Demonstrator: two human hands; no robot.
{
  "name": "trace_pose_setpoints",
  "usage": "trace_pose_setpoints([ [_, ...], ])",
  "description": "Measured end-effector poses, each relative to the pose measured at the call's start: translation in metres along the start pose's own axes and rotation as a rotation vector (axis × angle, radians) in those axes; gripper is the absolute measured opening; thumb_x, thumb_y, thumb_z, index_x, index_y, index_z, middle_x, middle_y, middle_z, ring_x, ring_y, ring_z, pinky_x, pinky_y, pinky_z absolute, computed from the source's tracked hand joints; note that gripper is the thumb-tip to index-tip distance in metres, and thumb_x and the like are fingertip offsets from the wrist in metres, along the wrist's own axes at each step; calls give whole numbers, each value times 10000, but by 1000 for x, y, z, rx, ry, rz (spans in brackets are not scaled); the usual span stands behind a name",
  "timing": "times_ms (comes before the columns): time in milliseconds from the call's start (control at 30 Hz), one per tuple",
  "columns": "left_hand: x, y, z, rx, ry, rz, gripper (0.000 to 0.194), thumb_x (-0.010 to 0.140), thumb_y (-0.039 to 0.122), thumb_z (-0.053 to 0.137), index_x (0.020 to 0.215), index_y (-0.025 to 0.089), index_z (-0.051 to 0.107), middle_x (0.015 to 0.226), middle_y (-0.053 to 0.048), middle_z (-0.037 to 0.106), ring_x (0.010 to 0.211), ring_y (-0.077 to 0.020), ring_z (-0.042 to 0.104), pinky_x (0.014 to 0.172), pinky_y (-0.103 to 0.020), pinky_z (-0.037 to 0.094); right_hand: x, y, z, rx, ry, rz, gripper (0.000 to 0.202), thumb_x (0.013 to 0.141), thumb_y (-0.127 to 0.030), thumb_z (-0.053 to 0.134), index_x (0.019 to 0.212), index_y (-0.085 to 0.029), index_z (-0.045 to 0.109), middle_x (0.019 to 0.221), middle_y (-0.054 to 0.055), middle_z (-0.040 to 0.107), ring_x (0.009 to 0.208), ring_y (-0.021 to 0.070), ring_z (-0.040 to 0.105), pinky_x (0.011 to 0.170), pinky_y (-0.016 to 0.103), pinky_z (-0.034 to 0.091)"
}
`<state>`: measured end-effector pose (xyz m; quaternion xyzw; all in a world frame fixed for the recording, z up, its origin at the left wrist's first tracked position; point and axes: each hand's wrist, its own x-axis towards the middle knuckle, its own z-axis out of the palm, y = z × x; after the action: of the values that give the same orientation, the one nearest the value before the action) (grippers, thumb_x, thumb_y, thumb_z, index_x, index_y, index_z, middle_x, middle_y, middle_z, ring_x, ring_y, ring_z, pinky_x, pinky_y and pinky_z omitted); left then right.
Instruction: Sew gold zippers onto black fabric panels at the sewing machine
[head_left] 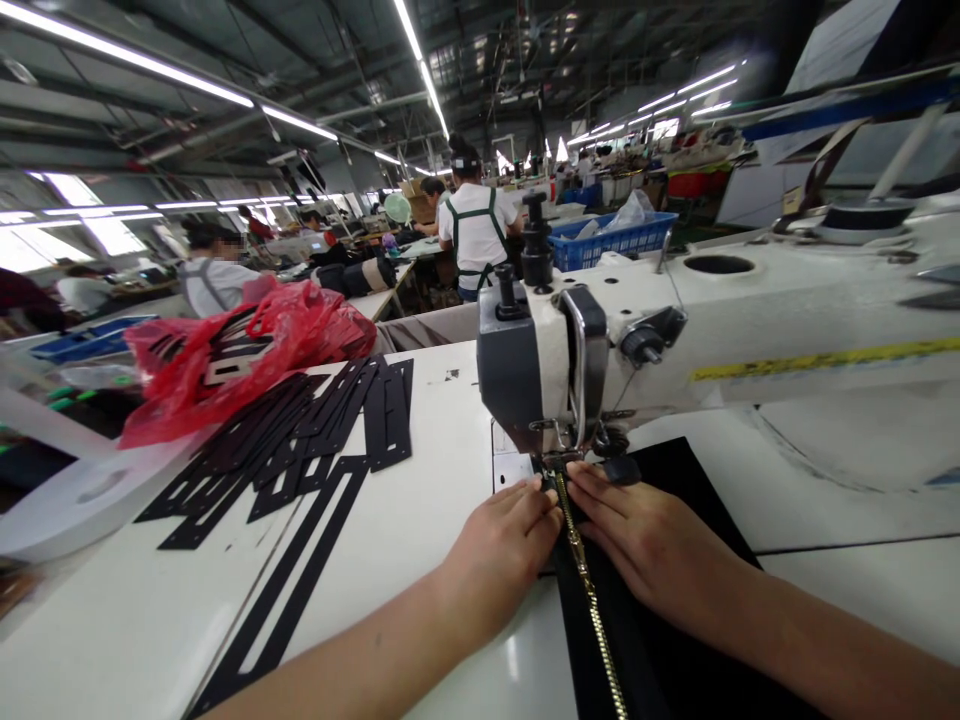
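A gold-toothed zipper [594,610] runs from the sewing machine's foot toward the bottom edge, on black fabric [679,480]. My left hand [504,540] lies just left of the zipper, fingertips at the fabric's edge close under the machine head [517,360]; its fingers are bent and pressed together. My right hand [649,535] rests on the black fabric right of the zipper, its fingers stretched out flat toward the foot. The needle area is partly hidden by the machine parts and fingertips.
Black slotted strips [300,430] lie spread on the white table [420,430] at the left, beside a red plastic bag [277,320] and a white roll [97,500]. A blue basket [615,240] stands behind the machine. Several people work farther back.
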<state>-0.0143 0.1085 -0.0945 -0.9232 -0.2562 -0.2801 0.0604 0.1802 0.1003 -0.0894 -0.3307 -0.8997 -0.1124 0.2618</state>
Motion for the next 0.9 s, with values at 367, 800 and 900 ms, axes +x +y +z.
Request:
trace_pose_setpoints([
  [367,1,0,0,-14,-82,-70,187,942,149,394,941,107,576,900,-113,604,891,-219,597,778,-372,556,1,-5,-10,248,-64,137,140,856,-187,504,939,-192,616,1095,95,614,1029,248,574,862,429,495],
  [800,-7,20,-10,-6,-20,-67,179,901,122,436,954,108,607,1000,-119,647,944,-225,626,872,-372,534,-25,-29,-13,-6,5,97,341,832,-167,442,1152,-81,520,1158,178,596,1052,264,582,806,384,539],
  [900,-8,23,-10,18,6,-46,222,916,120,398,942,86,616,1014,-134,655,972,-235,627,889,-371,532,-35,-29,-2,-210,24,-6,419,836,-178,446,1216,-17,520,1291,213,503,1170,304,502,854,420,521],
])
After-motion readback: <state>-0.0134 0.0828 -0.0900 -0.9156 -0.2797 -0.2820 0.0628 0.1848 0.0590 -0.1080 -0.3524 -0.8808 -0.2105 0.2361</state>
